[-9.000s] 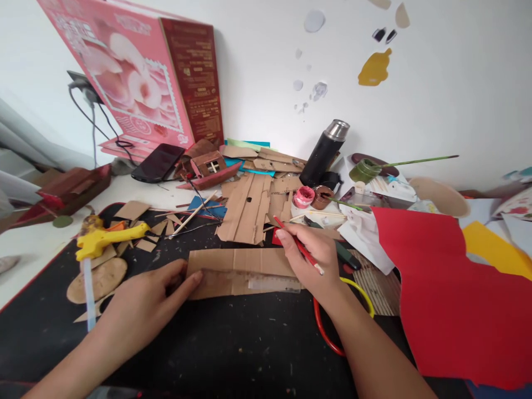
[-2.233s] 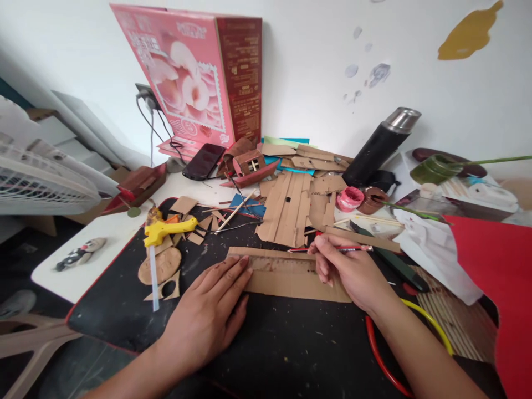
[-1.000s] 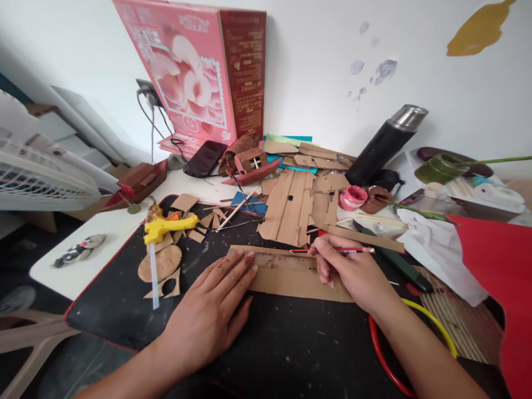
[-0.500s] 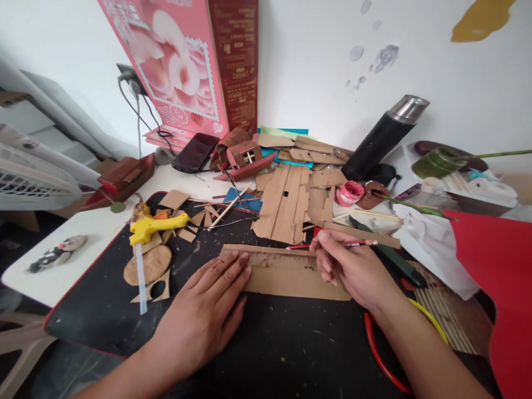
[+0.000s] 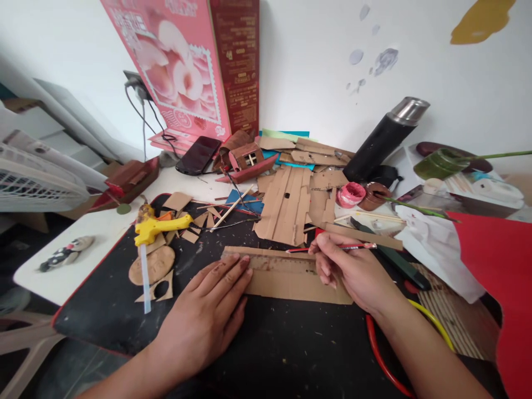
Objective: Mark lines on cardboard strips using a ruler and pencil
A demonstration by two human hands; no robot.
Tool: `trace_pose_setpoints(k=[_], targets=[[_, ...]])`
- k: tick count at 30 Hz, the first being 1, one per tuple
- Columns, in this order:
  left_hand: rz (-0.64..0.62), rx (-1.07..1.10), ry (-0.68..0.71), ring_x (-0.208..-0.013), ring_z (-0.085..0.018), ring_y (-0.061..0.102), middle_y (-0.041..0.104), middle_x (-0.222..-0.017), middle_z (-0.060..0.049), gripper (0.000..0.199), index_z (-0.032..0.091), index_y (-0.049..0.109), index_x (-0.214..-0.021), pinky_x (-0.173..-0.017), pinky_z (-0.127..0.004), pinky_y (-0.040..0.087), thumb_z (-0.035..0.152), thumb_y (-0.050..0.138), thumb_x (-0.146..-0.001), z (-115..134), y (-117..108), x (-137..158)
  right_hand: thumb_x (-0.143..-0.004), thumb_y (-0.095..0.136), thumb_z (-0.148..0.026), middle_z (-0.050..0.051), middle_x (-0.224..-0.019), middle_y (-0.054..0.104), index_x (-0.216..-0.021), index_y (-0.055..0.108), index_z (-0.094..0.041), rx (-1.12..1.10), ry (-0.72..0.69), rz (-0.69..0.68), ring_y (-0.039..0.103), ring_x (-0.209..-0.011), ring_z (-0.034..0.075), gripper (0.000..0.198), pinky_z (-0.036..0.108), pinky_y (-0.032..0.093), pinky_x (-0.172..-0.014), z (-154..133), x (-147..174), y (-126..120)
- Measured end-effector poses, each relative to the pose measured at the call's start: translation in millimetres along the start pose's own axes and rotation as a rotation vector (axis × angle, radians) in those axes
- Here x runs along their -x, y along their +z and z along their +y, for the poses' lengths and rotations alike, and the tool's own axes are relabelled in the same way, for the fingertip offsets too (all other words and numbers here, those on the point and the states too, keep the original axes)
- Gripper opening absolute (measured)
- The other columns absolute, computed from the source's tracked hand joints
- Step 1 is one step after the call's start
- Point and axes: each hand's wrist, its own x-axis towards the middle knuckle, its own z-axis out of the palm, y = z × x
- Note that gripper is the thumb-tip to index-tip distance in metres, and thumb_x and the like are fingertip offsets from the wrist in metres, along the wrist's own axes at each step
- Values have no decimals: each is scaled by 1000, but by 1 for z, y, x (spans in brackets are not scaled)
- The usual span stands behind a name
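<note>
A strip of brown cardboard (image 5: 291, 287) lies on the black mat in front of me, with a clear ruler (image 5: 282, 264) along its upper part. My left hand (image 5: 216, 288) rests flat, fingers stretched out over the left end of the ruler and cardboard. At the other end my right hand (image 5: 343, 263) is closed round a red and black pencil (image 5: 300, 250). The pencil is held nearly level, its tip pointing left along the cardboard's far edge. The lower fingers of that hand curl over the ruler's right end.
A yellow glue gun (image 5: 162, 226) lies left among cardboard scraps. Behind the strip are layered cardboard pieces (image 5: 286, 205) and a small model boat (image 5: 251, 166). Paint jars (image 5: 351, 195), a leaning black flask (image 5: 380, 141) and red sheet (image 5: 484, 277) stand or lie to the right.
The whole view has shifted slightly, so things appear a little to the right and lower. Both hands, the ruler and the pencil keep nearly the same places.
</note>
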Motion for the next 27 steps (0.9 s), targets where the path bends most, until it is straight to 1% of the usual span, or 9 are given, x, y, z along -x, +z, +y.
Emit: trace_pose_setpoints(k=[3,7,9,18,27], targets=[[-2,-9,0,-148,-30,66,69,-159,-12,50,13,61,-158,-119,-47,56,20,56,-109,0,0,0,-94,85,-72,-2,-57,58,-87,78,-20,10,-3,8,57,-49,15,53,25,36,-42,-1,0,2],[-20,-26,9,-147,-30,66,69,-160,-13,47,9,64,-154,-118,-47,55,20,55,-110,0,-1,-1,-94,84,-71,-2,-57,58,-87,78,-19,26,-5,22,57,-49,15,53,24,37,-42,0,1,2],[-23,-26,5,-146,-30,66,69,-159,-13,46,9,65,-153,-118,-47,55,21,55,-109,0,-1,-1,-95,84,-71,-3,-57,58,-88,78,-19,19,-3,20,58,-49,14,53,24,37,-42,1,0,0],[-10,14,-30,-148,-31,65,66,-162,-15,54,12,60,-160,-121,-47,55,20,57,-107,2,2,1,-94,83,-73,-2,-57,59,-88,78,-19,50,-17,20,57,-49,14,54,23,36,-41,0,0,2],[-27,-50,9,-147,-30,66,66,-162,-14,45,9,65,-152,-117,-47,55,22,52,-111,0,-1,-3,-95,83,-72,-2,-59,60,-89,78,-20,65,-10,15,58,-50,14,53,23,36,-41,1,0,1]])
